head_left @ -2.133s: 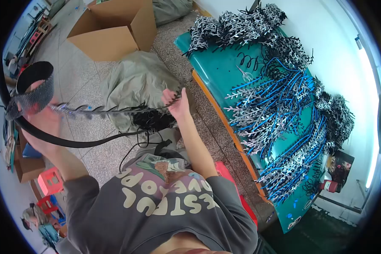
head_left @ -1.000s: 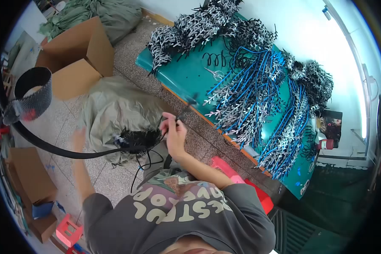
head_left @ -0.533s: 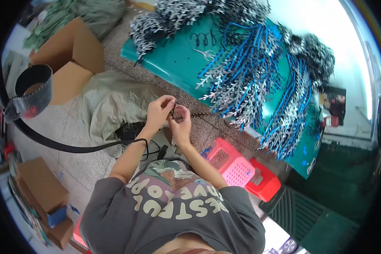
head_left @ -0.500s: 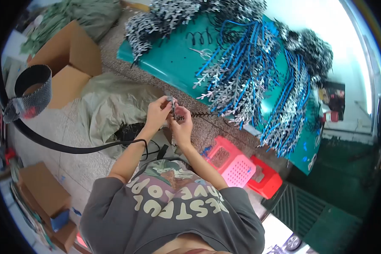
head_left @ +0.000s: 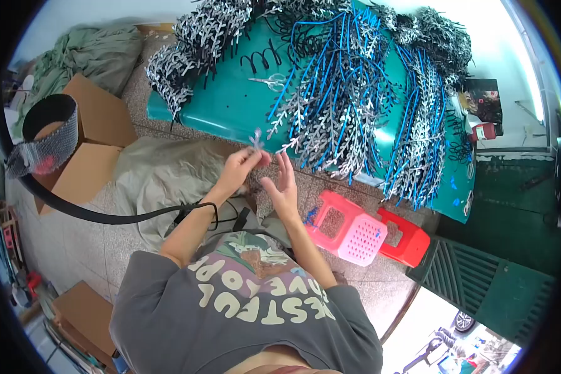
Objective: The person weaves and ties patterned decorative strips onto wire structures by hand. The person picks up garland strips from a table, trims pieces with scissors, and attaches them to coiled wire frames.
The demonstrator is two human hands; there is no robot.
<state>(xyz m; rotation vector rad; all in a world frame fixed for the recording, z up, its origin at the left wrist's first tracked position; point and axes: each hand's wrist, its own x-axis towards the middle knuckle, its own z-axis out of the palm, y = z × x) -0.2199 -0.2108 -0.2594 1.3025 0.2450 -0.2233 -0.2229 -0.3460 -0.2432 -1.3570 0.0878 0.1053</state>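
My left hand [head_left: 238,169] is closed in a pinch around a small silvery leaf sprig [head_left: 257,138], whose blurred tip sticks up above the fingers. Just to its right, my right hand [head_left: 283,190] has its fingers stretched out and apart, with nothing visible in it. Both hands are in front of my body, near the front edge of the green table [head_left: 199,124]. Beyond them on the table lies a bunch of silver leaf branches with blue stems [head_left: 330,118]; its lowest leaf tips hang close to my right fingertips.
Scissors [head_left: 271,81] and a black coil [head_left: 262,59] lie on the table, beside dark silver foliage [head_left: 209,37]. A pink stool [head_left: 358,240] and red stool [head_left: 408,240] stand at right. At left are a cardboard box [head_left: 100,118], a pale sack [head_left: 168,171] and a black strap [head_left: 106,218].
My right hand has let go, opened and moved slightly right; the dark stem that ran rightward from it no longer shows there. My left hand keeps the sprig. The view has shifted.
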